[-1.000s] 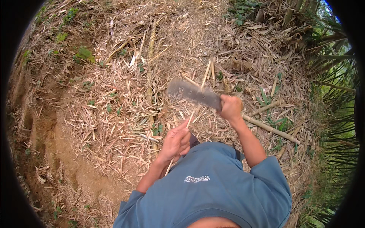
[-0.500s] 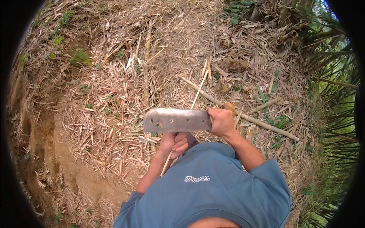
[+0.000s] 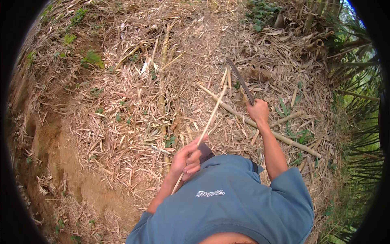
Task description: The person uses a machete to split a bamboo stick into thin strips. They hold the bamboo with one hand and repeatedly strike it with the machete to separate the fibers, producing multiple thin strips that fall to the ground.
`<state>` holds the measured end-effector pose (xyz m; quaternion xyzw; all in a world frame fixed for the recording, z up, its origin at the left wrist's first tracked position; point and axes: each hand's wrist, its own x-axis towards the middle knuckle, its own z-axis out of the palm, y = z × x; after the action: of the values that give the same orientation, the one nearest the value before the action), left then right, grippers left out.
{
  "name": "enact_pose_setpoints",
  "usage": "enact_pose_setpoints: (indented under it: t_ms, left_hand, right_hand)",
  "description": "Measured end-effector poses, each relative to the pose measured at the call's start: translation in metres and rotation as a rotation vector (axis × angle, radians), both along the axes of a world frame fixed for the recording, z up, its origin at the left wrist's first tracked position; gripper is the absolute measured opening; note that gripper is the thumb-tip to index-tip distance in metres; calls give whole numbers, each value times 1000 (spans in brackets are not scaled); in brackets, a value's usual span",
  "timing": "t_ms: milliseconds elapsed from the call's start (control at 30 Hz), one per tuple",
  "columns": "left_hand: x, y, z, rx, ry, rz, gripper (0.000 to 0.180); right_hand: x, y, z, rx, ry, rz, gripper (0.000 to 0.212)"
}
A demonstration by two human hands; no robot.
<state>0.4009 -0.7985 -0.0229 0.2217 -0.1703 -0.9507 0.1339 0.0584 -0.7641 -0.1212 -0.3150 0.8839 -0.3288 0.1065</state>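
My left hand (image 3: 187, 161) is closed around a thin, pale bamboo strip (image 3: 212, 117). The strip slants away from my body toward the far right, and its near end runs down beside my forearm. In my right hand (image 3: 257, 111) is a machete (image 3: 240, 81), gripped by its handle, which the fingers hide. Its dark blade is seen nearly edge-on and points far and to the left. The blade is apart from the strip, to the right of the strip's far end.
A longer bamboo pole (image 3: 280, 137) lies on the ground beneath my right arm, with a shorter piece (image 3: 286, 118) beside it. Another pole (image 3: 164, 73) lies farther off to the left. Dry leaves (image 3: 118, 138) cover the ground. Bare earth (image 3: 57, 150) shows at left; green stalks (image 3: 361, 134) stand at right.
My right hand has swung the machete outward, away from my left hand, and the blade has turned from broadside to nearly edge-on. My left hand keeps its hold on the bamboo strip.
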Motion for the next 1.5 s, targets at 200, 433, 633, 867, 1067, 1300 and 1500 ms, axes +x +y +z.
enact_pose_setpoints:
  t_ms: [200,433,633,867,1067,1300,1500]
  left_hand:
    - [-16,-15,-15,146,45,107,44]
    - [-26,-9,-2,-148,-307,61,26]
    - [-26,2,13,-240,-309,12,47]
    - [-20,5,19,-397,-335,-31,48]
    - [-13,19,29,-402,-223,-159,46]
    - [-34,-2,17,-572,-299,3,46]
    - [-57,0,23,-597,-318,-173,48]
  right_hand:
    - [77,26,20,-187,182,424,19]
    - [97,22,23,-250,276,576,11]
    - [70,17,36,-34,189,465,28]
    - [71,10,23,-3,231,443,29]
    - [4,-5,5,50,-150,93,28]
    - [27,7,-16,-565,-709,-23,46]
    - [56,2,37,-859,-1011,63,34]
